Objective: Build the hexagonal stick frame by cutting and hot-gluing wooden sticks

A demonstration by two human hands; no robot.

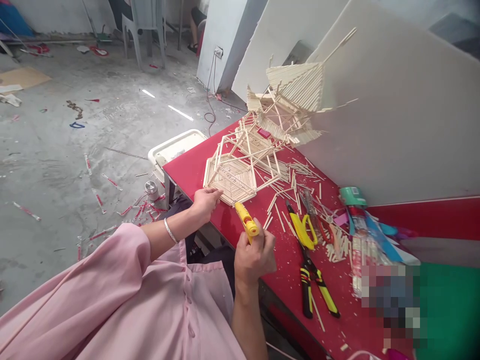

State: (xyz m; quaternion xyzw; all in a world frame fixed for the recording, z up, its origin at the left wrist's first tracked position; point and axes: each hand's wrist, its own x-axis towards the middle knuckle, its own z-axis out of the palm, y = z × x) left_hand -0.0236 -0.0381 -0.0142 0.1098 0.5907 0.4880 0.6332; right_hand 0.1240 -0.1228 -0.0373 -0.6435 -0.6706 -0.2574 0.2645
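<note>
My right hand [255, 255] is wrapped round a yellow hot glue gun [246, 220], its nozzle pointing at the near edge of a wooden stick structure [236, 177]. This structure has a flat hexagonal base of closely laid sticks and an open frame of sticks rising over it. With finger and thumb pinched together, my left hand [205, 204] is at the base's near left edge; the exact spot under the fingertips is hidden. Behind it stands a taller stick model [296, 87] with slatted, roof-like panels.
Loose sticks [279, 217] litter the red table [232, 230]. Yellow-handled scissors [303, 230] and black-and-yellow cutters [311, 280] lie right of my right hand. Green tape [352, 196] and bagged sticks [362, 250] are farther right. White boards [393, 110] lean behind.
</note>
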